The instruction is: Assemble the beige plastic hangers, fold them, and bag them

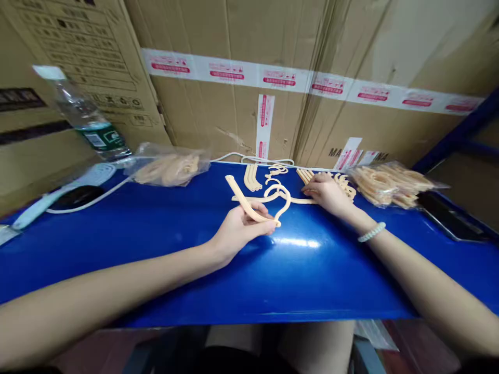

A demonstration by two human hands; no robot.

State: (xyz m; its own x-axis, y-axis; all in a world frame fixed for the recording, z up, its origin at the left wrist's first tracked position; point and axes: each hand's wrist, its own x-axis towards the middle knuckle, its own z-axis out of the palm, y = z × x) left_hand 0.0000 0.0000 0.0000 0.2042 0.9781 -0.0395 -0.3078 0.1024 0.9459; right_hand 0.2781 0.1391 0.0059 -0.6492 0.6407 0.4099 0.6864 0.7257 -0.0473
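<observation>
Left hand (244,228) pinches a curved beige arm (240,194) and hook (288,200) where they meet, above the blue table (187,291).
That low pinch likely steadies both pieces. The right hand (329,193) bends its fingers beside the arm stack (305,176); whether they grip, I cannot tell. Bagged pieces (390,182) flank the loose parts, seemingly within easy reach.

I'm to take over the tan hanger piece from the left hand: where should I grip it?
Probably by the free end of its flat arm, coming from the far left: that end sticks out clear of the left hand, which grips nearer the curved hook.
</observation>
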